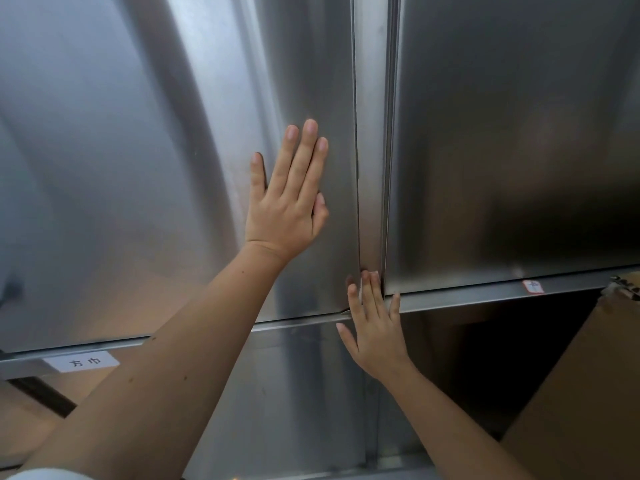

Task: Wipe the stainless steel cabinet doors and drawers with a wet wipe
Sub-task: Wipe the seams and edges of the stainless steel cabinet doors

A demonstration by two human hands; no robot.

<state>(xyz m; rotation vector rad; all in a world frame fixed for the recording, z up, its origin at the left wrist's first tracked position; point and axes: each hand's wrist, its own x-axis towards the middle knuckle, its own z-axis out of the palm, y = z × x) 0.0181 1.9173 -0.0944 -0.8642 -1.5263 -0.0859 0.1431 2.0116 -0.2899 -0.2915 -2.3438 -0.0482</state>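
Observation:
Two tall stainless steel cabinet doors fill the view, the left door (138, 168) and the right door (502, 150), with a narrow steel strip (372, 168) between them. My left hand (287, 202) lies flat on the left door near its right edge, fingers spread and holding nothing. My right hand (377, 327) reaches up to the bottom of the strip. Its fingertips press a small white wet wipe (373, 273) against the metal, and the fingers hide most of the wipe.
Below the doors runs a steel rail with a white paper label (85, 362) at the left and a small red-edged label (532, 286) at the right. A cardboard box (581, 393) leans in the dark open compartment at lower right. A steel panel (304, 393) sits below the left door.

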